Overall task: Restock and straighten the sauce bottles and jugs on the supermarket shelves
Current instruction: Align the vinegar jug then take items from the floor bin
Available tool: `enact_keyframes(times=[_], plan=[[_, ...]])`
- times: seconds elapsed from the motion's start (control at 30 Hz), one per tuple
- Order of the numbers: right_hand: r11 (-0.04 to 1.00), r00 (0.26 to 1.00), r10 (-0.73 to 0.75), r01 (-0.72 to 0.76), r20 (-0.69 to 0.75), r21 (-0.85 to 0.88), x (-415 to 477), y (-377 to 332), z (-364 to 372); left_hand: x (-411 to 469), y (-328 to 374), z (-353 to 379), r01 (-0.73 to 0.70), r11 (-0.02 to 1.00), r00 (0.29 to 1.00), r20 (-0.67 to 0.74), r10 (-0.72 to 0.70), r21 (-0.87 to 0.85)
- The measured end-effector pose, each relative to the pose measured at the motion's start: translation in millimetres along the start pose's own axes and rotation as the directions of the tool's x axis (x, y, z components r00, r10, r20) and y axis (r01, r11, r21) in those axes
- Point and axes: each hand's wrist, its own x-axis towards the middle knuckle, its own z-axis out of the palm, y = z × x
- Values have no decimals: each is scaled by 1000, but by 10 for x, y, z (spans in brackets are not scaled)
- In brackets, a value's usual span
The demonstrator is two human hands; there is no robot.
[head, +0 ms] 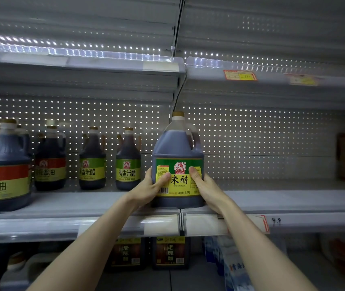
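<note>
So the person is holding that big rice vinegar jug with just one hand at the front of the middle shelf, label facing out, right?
Not quite: the head view shows both hands on it. The left hand and the right hand grip opposite sides of the rice vinegar jug, thumbs on the label. The rest holds: it is at the front of the middle shelf, label facing out.

A supermarket aisle is being shown, identified by grey metal shelving (104,203) with a perforated back panel (261,143) and clear price-tag rails along the shelf edges. A red-and-yellow price label (239,75) is being displayed on the upper shelf rail. Matching jugs of soy sauce (4,166) and smaller rice vinegar bottles (127,160) are being lined up in a row, labels facing out, while boxed dark vinegar (170,252) is being stocked on the shelf below.
</note>
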Motion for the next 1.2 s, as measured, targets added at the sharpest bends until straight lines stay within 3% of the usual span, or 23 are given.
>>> enact_keyframes(times=[0.2,0.37,0.5,0.67,0.73,0.93,1.13,1.2], plan=[[1000,1000,25,-25,-5,-14,-7,-25,-6,-14,7,-31,54,998,999,2,-54,20],[995,1000,18,-19,-10,-100,-149,-212,-40,-170,252,16,98,993,991,-101,-92,62],[977,985,-151,137,-78,-165,-258,-470,-141,-429,665,49,35,983,974,-226,7,183],[937,946,-325,324,14,-128,-577,-898,-182,-953,1116,177,-26,948,903,-400,158,317],[909,914,-404,404,28,-102,-708,-1045,-114,-1168,1264,196,-37,928,878,-431,208,372],[885,875,-464,452,138,114,-1148,-1274,371,-2091,1628,51,-15,884,803,-521,290,468],[843,804,-529,460,271,280,-1612,-1489,1049,-3100,1904,-246,161,815,698,-648,306,557],[826,777,-545,434,315,359,-1770,-1590,1354,-3435,1987,-419,214,795,633,-700,330,568]])
